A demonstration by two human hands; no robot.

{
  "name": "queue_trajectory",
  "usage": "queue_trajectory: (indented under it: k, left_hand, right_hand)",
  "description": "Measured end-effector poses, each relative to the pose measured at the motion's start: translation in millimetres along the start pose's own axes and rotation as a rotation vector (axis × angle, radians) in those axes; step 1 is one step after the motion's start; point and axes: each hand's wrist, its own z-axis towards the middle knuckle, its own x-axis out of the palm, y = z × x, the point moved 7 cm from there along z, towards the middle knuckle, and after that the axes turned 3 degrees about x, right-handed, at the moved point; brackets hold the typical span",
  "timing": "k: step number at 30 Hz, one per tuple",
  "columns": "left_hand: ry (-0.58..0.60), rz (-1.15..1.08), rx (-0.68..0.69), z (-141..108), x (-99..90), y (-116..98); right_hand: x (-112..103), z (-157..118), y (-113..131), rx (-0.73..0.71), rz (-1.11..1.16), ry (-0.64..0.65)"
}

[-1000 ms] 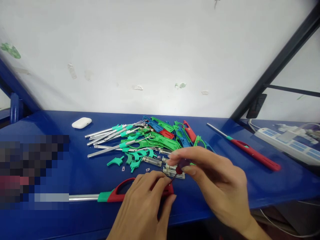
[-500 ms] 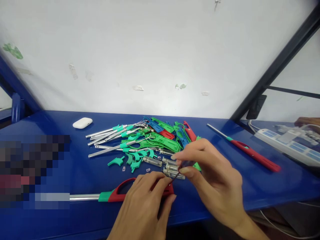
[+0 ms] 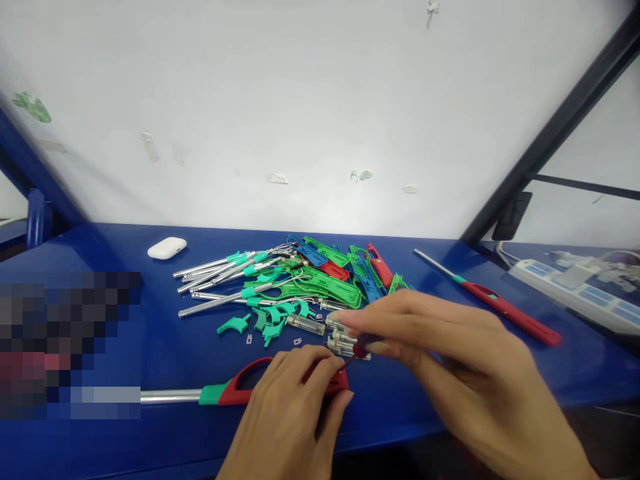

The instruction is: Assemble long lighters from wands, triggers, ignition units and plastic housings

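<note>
Blue tabletop (image 3: 395, 400) is being backed by a white wall (image 3: 300, 87) marked with scraps of tape. At the near edge, a red-handled lighter (image 3: 235, 397) is lying flat, its metal barrel pointing left. Its handle is being pinned by the left hand (image 3: 295, 407), the fingers lying close together over the top and the thumb, set apart, bearing on the near right end. A small screwdriver (image 3: 359, 349) is being pinched between thumb and forefinger of the right hand (image 3: 450, 360), its shaft slanting down leftward to the handle's far right end. Whether the tip is being seated in a screw cannot be told, as that spot is too small. For good work, the shaft is probably best being stood more upright, with light downward pressure being kept on it and the left fingers being held clear of any slip. Beyond the hands, clear tubes (image 3: 305, 324), green triggers (image 3: 233, 325) and green shells (image 3: 335, 287) are being left in a loose heap. At the far right, a second lighter (image 3: 505, 309) is lying well apart from the hands.
</note>
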Motion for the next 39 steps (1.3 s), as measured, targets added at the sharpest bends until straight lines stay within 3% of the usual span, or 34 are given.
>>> queue_trajectory:
  k: [4, 9, 14, 19, 25, 31, 36, 39]
  left_hand:
    - [-0.008, 0.019, 0.001, -0.6, -0.4, -0.3]
    - [-0.020, 0.037, 0.027, -1.1, -2.5, -1.7]
    - [-0.042, 0.087, 0.067, 1.4, -4.2, -1.0]
    - [-0.053, 0.126, 0.107, 3.0, -5.7, 0.2]
    - [-0.060, 0.178, 0.129, 1.4, -6.1, -0.9]
    - [-0.047, 0.191, 0.106, 1.6, -5.6, -1.1]
    - [-0.045, 0.207, 0.091, 1.1, -5.4, -1.8]
    - [-0.057, 0.206, 0.090, 1.0, -5.6, -2.9]
  right_hand:
    - [-10.8, -0.5, 0.9, 0.027, -0.121, -0.152]
    - [-5.4, -3.2, -1.6, 0.074, -0.055, 0.047]
    - [-10.6, 1.3, -0.7, 0.056, -0.092, -0.119]
    - [1.0, 1.8, -3.5, 0.066, 0.123, 0.089]
    - [-10.8, 6.2, -9.7, 0.124, 0.039, -0.094]
    - [0.5, 11.9, -15.2, 0.080, 0.217, 0.057]
    - [-8.2, 11.9, -14.9, 0.014, 0.062, -0.140]
    - [-3.4, 7.8, -8.8, -0.004, 0.073, 0.019]
